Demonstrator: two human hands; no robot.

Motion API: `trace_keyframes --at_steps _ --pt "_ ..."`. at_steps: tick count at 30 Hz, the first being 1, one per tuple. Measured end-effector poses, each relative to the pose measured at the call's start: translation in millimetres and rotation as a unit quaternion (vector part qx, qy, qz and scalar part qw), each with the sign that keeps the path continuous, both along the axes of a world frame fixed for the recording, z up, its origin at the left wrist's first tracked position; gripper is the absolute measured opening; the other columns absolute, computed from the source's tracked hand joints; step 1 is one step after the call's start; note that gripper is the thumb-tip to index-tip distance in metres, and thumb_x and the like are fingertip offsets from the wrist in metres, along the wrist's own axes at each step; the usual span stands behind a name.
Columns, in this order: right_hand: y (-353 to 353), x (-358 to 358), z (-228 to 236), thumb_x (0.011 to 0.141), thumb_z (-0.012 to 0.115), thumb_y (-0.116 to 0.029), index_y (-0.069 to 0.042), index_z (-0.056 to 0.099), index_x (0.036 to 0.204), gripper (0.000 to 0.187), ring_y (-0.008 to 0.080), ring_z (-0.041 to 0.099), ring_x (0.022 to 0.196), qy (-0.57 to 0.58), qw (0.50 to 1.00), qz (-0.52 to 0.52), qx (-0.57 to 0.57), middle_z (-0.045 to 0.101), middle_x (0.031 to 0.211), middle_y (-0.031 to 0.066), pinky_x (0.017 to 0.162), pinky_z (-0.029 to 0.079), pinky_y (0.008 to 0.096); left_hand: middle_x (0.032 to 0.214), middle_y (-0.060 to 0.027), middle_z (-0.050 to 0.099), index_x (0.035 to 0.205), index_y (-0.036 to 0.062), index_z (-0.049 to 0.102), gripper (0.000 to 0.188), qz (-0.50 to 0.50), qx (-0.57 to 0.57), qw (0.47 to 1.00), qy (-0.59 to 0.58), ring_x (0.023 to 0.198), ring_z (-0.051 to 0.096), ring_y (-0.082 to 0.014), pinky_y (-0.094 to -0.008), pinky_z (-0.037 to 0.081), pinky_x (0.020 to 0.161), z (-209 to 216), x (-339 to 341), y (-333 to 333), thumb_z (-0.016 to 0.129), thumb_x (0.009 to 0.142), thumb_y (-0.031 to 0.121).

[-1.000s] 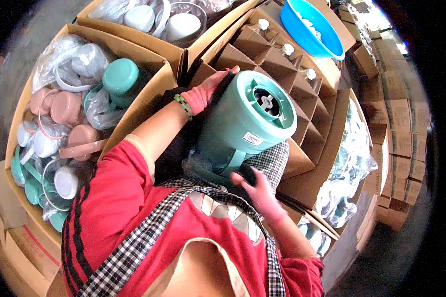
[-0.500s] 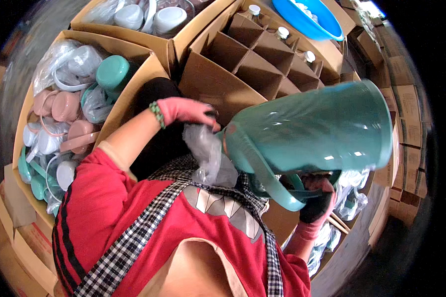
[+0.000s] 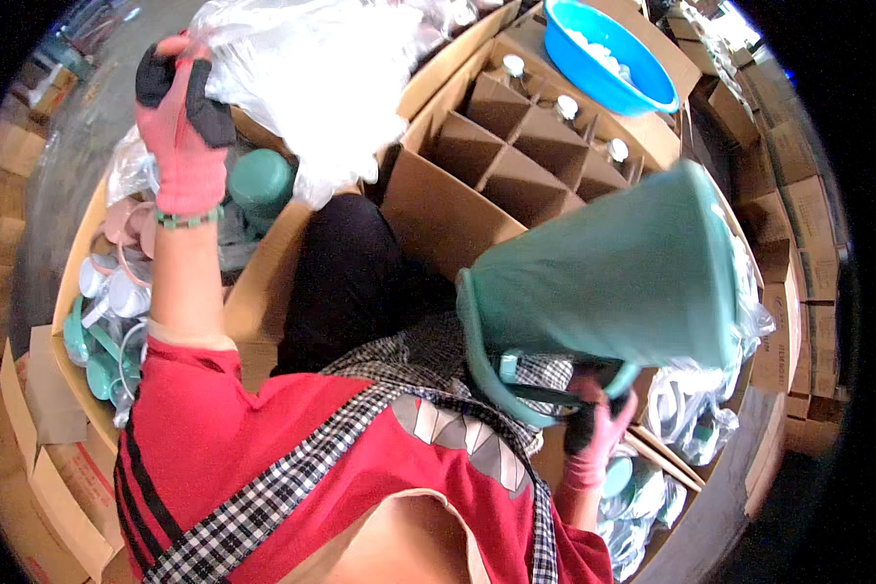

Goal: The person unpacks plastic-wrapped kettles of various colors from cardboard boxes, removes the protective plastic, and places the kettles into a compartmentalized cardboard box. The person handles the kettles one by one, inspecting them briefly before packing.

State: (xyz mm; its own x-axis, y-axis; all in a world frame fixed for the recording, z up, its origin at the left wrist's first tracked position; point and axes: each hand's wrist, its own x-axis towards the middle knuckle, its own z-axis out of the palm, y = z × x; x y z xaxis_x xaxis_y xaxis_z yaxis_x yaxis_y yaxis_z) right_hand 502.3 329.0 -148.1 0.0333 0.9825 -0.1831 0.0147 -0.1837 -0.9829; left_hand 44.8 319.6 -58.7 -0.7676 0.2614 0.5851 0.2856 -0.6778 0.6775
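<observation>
My left hand (image 3: pixel 185 136), in a pink glove with black fingers, is raised at the upper left. Its fingers pinch the edge of a clear plastic bag (image 3: pixel 302 78), which spreads out over the cartons. A green thermos jug (image 3: pixel 594 273) lies on its side in front of my chest, wide end to the right, narrow end to the left. My right hand (image 3: pixel 599 423), gloved the same way, is wrapped round the jug's side handle from below. A green carrying handle (image 3: pixel 482 375) hangs at the narrow end. The bag and the jug are apart.
On the left, a carton (image 3: pixel 78 243) holds pink, white and green plastic parts. Ahead stands a divided box (image 3: pixel 448 195) with several white-capped bottles. Beyond it sits a blue basin (image 3: pixel 642 97) of small white pieces. Bagged parts (image 3: pixel 686 409) lie at right, near stacked cartons (image 3: pixel 803 253).
My left hand has moved up and left from the jug's narrow end, and the crumpled plastic is now spread wide. The jug, still in my right hand, has turned and tilted slightly.
</observation>
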Motion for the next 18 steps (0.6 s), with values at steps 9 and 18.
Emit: trace_keyframes --at_steps 9,18 --pt "9 -105 -24 0.064 0.066 -0.007 0.003 0.056 0.081 0.022 0.0110 0.052 0.067 -0.068 0.952 0.299 0.015 0.058 0.071 0.0056 0.065 0.042 0.0250 0.084 -0.0041 0.050 0.079 0.0033 0.048 0.008 0.081 -0.080 0.986 0.124 0.075 0.046 -0.0128 -0.0228 0.038 0.067 12 46 -49 0.050 0.073 -0.002" --pt "36 -107 40 0.064 0.071 -0.030 0.004 0.045 0.104 0.059 0.0193 0.051 0.088 -0.136 0.926 0.214 0.281 0.053 0.094 0.0124 0.078 0.040 0.0297 0.094 -0.0077 0.053 0.076 0.0087 0.056 0.014 -0.118 -0.141 0.811 0.555 0.088 0.051 -0.0254 -0.0368 0.040 0.077 -11 131 -29 0.056 0.062 0.009"
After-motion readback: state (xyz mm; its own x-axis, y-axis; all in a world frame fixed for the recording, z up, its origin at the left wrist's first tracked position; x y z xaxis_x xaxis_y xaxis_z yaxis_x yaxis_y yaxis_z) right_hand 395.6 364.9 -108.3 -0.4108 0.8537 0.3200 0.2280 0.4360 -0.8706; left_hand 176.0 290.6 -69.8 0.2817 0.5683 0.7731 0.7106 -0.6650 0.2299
